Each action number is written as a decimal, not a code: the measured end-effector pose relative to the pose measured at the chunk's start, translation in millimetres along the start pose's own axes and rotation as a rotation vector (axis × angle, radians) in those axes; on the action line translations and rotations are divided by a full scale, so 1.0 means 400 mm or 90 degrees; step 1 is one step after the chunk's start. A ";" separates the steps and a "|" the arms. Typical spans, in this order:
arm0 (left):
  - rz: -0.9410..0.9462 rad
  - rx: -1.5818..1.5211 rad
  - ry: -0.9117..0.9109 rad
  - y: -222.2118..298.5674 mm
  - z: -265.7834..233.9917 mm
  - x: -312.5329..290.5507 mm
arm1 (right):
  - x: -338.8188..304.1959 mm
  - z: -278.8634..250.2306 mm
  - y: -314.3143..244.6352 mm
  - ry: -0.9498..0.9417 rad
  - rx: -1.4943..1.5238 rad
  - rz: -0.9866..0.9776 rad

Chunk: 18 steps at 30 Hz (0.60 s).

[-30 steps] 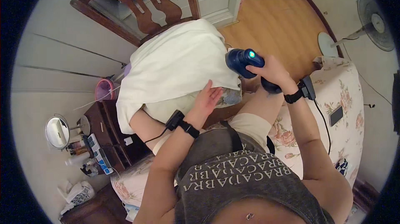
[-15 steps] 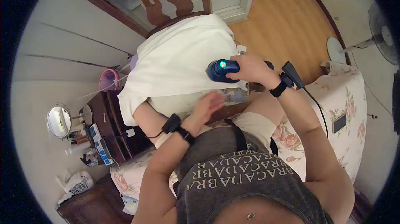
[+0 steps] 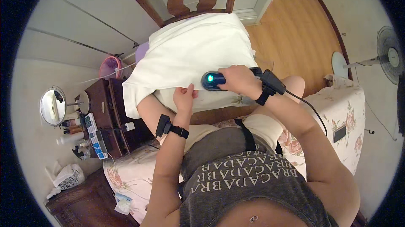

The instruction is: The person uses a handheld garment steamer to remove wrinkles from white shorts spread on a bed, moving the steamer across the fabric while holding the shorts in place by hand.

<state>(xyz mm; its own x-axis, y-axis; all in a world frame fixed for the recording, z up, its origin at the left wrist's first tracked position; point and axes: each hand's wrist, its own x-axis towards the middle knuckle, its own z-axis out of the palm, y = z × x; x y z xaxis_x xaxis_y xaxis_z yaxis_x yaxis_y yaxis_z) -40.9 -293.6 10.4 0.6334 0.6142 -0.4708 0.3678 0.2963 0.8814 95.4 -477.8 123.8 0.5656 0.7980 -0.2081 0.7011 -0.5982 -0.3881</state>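
A white cloth garment (image 3: 194, 49) lies spread over a padded surface in front of a wooden chair back, its left part hanging over my leg. My right hand (image 3: 240, 79) is wrapped round a dark blue handheld garment steamer (image 3: 209, 84) with a glowing green-blue light on top. The steamer rests at the cloth's near edge, its underside hidden. Just left of it, my left hand (image 3: 184, 97) pinches that near edge between thumb and fingers. Below the edge shows a pale flowered cover (image 3: 215, 100).
On the left, a dark wooden cabinet (image 3: 101, 94) stands with a round mirror (image 3: 53, 105), bottles and a power strip (image 3: 96, 136). A pink basket (image 3: 110, 67) is behind it. At right, a phone (image 3: 339, 134) lies on the flowered bedding (image 3: 325, 104), beyond it a fan (image 3: 390, 56).
The steamer has moved left and nearer to me, to the cloth's near edge. My left hand has moved left and now pinches that edge. The whole view has shifted slightly.
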 end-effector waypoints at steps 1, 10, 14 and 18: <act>0.035 0.014 -0.006 -0.001 -0.002 0.002 | 0.001 -0.001 0.009 -0.003 -0.004 0.001; 0.066 0.004 -0.018 -0.007 -0.027 0.004 | 0.033 -0.010 0.007 -0.076 -0.049 0.000; 0.101 0.016 -0.034 -0.021 -0.034 0.005 | 0.059 0.016 -0.053 -0.030 -0.070 0.009; 0.084 -0.044 0.007 -0.031 -0.052 0.016 | 0.090 -0.014 0.025 0.028 -0.119 0.122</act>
<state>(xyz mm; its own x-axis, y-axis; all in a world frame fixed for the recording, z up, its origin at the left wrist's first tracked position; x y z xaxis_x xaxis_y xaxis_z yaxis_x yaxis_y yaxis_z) -55.8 -278.2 -2.8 0.6658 0.6589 -0.3501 0.2338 0.2614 0.9365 125.1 -455.2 117.3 0.7111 0.6674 -0.2215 0.6453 -0.7444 -0.1713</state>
